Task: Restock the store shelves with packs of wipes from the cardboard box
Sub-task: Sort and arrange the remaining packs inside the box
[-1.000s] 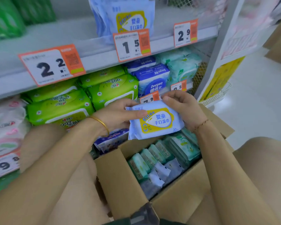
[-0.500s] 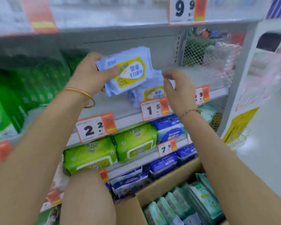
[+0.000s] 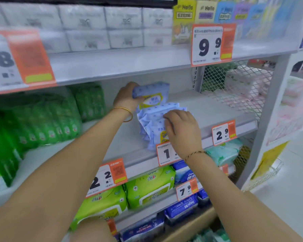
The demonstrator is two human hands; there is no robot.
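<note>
The left grip (image 3: 125, 97), a gold bangle (image 3: 124, 112) on its wrist, was curled round the left end of a pale-blue wipes pack (image 3: 152, 95) with a yellow label. It held the pack tilted, above the middle shelf (image 3: 217, 109) and just behind a row of matching packs (image 3: 152, 126). That row stood on edge on the shelf, leaning and a little crumpled, behind the price tag (image 3: 165, 153) marked 1.

The right grip (image 3: 181, 127) lay on the front of the row, knuckles up, with its fingers (image 3: 168, 116) bent onto the packs' top edges. Whether they pinched a pack or only pressed could not be told.

Dark green packs (image 3: 47, 119) filled the same shelf to the left. A corner of the cardboard box (image 3: 191, 226) showed at the bottom edge, with teal packs (image 3: 210, 235) inside.
</note>
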